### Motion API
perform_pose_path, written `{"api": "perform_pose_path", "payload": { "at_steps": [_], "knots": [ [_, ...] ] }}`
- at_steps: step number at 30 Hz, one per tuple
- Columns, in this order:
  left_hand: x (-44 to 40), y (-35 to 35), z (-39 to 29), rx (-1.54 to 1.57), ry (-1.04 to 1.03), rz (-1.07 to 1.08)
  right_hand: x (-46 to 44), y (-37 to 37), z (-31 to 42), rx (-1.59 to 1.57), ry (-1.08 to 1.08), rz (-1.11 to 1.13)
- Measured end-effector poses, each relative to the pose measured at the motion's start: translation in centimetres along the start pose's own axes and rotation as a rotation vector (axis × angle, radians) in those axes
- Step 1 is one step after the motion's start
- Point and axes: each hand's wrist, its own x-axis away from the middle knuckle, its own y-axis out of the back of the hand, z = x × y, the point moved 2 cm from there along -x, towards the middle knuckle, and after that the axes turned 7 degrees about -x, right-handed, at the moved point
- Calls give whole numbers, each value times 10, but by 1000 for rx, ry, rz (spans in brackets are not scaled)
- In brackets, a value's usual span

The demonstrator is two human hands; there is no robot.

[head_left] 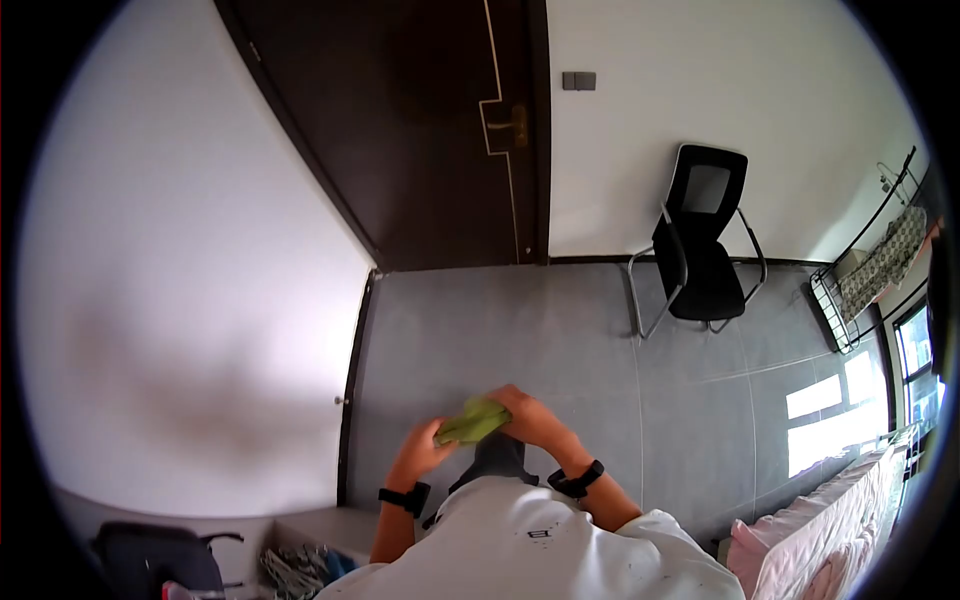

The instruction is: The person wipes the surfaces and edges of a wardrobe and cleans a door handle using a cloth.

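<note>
Over grey floor [500, 330], lower centre of frame: gripping blurred green cloth [474, 422] with left hand [424, 449] and right hand [530, 417]; likely mid-handling, calling for steady two-handed control.

We see grey floor [530, 330] open ahead, up to the dark door [420, 130]. Obstacles: one black chair [705, 250], right, near the wall [620, 180]; one wire rack [835, 310], beyond it; one pink cloth [815, 530], low right; one white wall [190, 280], left.

The green cloth [474, 423] is motion-blurred, its folds indistinct; the frame's edges cut off the dark-brown door [420, 130] and white shirt [560, 550].
</note>
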Motion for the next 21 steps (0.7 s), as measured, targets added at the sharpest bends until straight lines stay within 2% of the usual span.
{"api": "perform_pose_path", "payload": {
  "at_steps": [1,3,6,9,11,13,14,16,19,21],
  "knots": [
    [-20,3,14,109,-14,-74,-23,9,-9,13,3,-10],
    [-78,9,33,124,9,-92,-73,26,-26,25,20,-1],
    [-169,23,37,186,31,7,-143,61,-78,33,84,-42],
    [-276,25,47,342,-41,35,-216,118,-89,118,-105,-49],
    [-351,14,57,450,-86,-32,-257,153,-112,322,-161,-142],
    [-416,32,27,658,-108,62,-300,184,-132,223,-213,-249],
    [-455,23,39,598,-41,-5,-321,193,-144,200,-227,-261],
    [-526,16,54,516,25,-70,-366,216,-176,-153,-313,-414],
    [-622,30,58,506,30,-136,-437,236,-238,-295,-422,-488],
    [-671,32,65,327,30,-269,-483,249,-279,-291,-443,-501]
  ]
}}
